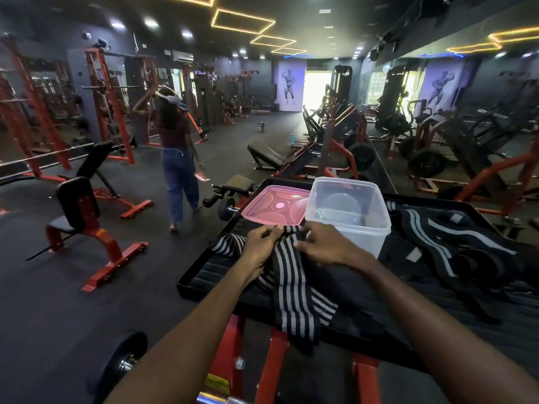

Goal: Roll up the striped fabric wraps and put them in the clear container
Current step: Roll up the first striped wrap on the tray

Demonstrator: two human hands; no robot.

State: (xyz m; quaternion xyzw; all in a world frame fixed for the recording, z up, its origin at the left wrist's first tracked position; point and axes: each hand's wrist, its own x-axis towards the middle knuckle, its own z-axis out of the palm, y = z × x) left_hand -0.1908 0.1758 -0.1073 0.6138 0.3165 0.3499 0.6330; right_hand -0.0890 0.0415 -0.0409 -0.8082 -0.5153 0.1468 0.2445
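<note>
Gym floor w/ red-framed racks and benches all round; a second person point(178, 158) in dark top and blue trousers walks away, mid-left. Nearest is a black ribbed platform point(221, 275) on a red frame, raised lip at its left edge, holding everything below.

Far right on the platform: heap of dark wraps point(455, 237) w/ grey stripes, partly coiled, loose, well apart from the hands.

Clear container point(348, 211) stands upright at the platform's far side, open-topped, just behind the R hand; no wrap visible inside. Pink lid point(275, 205) lies flat, touching the container's left side.

Striped fabric wrap point(291, 290), black w/ grey stripes, runs from the hands toward the camera and drapes over the platform's near edge; another stretch trails left behind the L hand.

Left hand point(259, 243): fingers curled, pinching the wrap's top end. Right hand point(322, 243): fingers bent, also gripping that same end, just beside the L. Whether a roll has formed there, can't tell: hands hide it.
</note>
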